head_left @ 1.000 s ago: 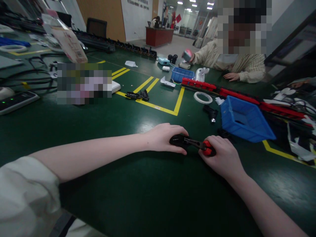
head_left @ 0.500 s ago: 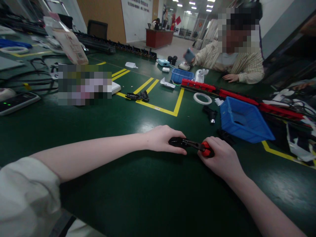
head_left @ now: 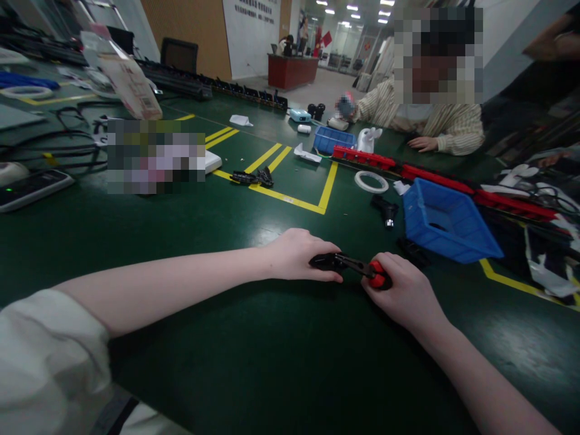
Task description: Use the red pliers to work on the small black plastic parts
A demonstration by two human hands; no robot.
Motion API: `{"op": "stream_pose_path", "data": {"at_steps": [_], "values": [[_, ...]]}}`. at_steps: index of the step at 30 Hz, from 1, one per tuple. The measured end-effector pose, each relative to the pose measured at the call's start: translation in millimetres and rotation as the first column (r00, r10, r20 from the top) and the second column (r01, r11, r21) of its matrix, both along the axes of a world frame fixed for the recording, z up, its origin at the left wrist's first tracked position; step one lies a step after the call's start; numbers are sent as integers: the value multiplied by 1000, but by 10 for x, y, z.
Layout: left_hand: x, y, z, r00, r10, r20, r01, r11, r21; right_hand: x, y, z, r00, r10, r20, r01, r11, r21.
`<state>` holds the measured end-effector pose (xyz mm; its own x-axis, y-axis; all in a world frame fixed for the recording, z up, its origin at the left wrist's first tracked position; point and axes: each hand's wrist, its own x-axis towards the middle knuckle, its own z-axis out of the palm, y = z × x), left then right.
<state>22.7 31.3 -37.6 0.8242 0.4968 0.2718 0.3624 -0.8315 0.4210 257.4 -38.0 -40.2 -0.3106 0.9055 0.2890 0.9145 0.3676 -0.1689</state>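
Note:
My left hand [head_left: 296,255] rests on the green table [head_left: 190,235] with its fingers closed over a small black part [head_left: 324,261]. My right hand [head_left: 403,293] is wrapped round the red and black handle of a screwdriver [head_left: 368,272]. The tool's dark shaft runs left from that handle and its tip meets the black part between my two hands. Both forearms lie low over the table.
A blue bin [head_left: 446,220] sits just right of my hands, with a black part [head_left: 386,211] and a white ring [head_left: 371,180] beyond it. Red rails [head_left: 453,180] cross the table farther back. Across from me sits a person in a striped shirt [head_left: 435,121]. Yellow tape lines [head_left: 290,197] mark the middle.
Both hands with the black part and the screwdriver stay nearly still, shifting only slightly.

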Motion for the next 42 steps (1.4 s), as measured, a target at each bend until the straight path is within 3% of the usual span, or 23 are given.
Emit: {"op": "stream_pose_path", "data": {"at_steps": [6, 18, 24, 35, 42], "values": [[-20, 12, 66, 1000, -24, -17, 21, 983, -182, -11, -1, 8, 1000, 3, 16, -3, 1000, 18], [-6, 4, 35, 998, 54, 11, -53, 992, -114, 3, 9, -25, 999, -15, 33, 12, 995, 98], [-18, 9, 53, 999, 49, 5, -48, 984, -169, 6, 7, -20, 1000, -25, 4, 25, 997, 70], [2, 36, -7, 999, 9, 52, -4, 995, -102, -9, -8, 13, 996, -69, -55, 67, 997, -48], [-13, 39, 37, 1000, -16, 11, 18, 975, -219, -10, 6, 1, 999, -48, -25, 47, 998, -35]]}}
